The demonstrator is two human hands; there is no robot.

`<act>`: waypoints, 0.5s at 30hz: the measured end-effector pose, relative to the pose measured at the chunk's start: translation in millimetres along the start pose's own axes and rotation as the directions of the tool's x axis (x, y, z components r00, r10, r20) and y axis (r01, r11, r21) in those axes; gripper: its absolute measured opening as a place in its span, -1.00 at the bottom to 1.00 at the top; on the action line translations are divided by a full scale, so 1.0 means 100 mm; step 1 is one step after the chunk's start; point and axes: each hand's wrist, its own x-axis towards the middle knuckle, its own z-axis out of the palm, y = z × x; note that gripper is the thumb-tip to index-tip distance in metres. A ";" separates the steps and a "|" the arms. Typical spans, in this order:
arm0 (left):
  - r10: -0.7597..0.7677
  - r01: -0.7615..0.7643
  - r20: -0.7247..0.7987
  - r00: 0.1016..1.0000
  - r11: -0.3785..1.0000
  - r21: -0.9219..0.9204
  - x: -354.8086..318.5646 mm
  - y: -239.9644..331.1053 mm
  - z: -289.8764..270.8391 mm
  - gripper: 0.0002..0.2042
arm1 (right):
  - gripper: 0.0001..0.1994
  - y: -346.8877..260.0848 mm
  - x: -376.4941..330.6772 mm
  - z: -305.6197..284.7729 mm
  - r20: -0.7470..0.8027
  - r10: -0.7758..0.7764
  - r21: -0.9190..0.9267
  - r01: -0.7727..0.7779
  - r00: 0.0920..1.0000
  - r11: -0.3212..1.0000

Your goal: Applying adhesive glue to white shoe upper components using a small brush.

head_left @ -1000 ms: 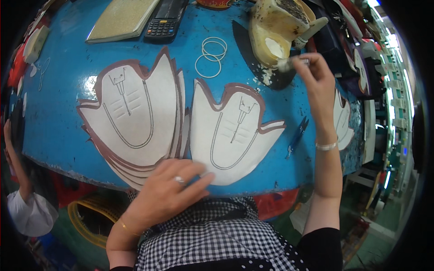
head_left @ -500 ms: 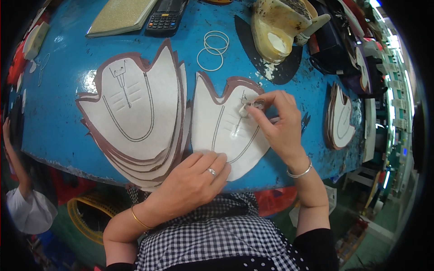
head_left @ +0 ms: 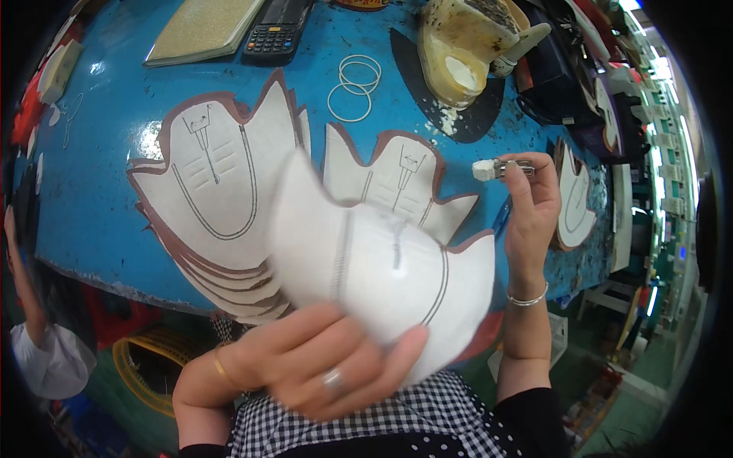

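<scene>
My left hand (head_left: 324, 366) holds a white shoe-upper piece (head_left: 382, 267) with a brown edge, lifted off the blue table (head_left: 99, 175) and blurred by motion. My right hand (head_left: 531, 202) grips a small glue brush (head_left: 500, 168) with a white tip, held above the table to the right of another upper piece (head_left: 401, 183) lying flat. A stack of the same brown-edged white pieces (head_left: 214, 206) lies at the left.
A yellowish glue pot (head_left: 462, 49) on a dark mat stands at the back right. Three white rings (head_left: 355, 84), a black calculator (head_left: 276, 30) and a tan pad (head_left: 202, 27) lie at the back. One more upper piece (head_left: 573, 202) lies at the right. Another person's arm (head_left: 23, 298) shows at far left.
My left hand has picked up the upper piece from the table and raised it toward me. My right hand has drawn the brush off that piece and out to the right.
</scene>
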 end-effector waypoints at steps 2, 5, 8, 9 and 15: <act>-0.138 0.152 -0.123 0.983 0.982 0.111 -0.06 0.01 -0.24 -0.59 | -0.89 0.03 -0.03 -0.05 0.053 -0.001 -0.021 0.002 0.999 1.000; -0.391 0.380 -0.040 0.919 0.858 0.344 -0.16 -0.08 -0.45 -0.57 | -0.84 0.01 -0.13 0.07 0.192 0.055 -0.221 -0.012 0.980 0.975; -0.670 0.553 0.202 0.714 0.717 0.425 -0.19 -0.19 -0.31 -0.46 | -0.80 0.05 -0.20 0.20 0.242 0.070 -0.345 0.018 0.968 0.938; -0.670 0.553 0.204 0.714 0.718 0.423 -0.17 -0.15 -0.25 -0.46 | -0.79 0.07 -0.21 0.23 0.273 0.084 -0.400 0.034 0.958 0.916; -0.348 0.365 0.301 0.888 0.931 -0.002 -0.30 -0.03 0.25 -0.48 | -0.76 0.17 -0.19 0.44 0.424 -0.036 -0.444 0.242 0.905 0.863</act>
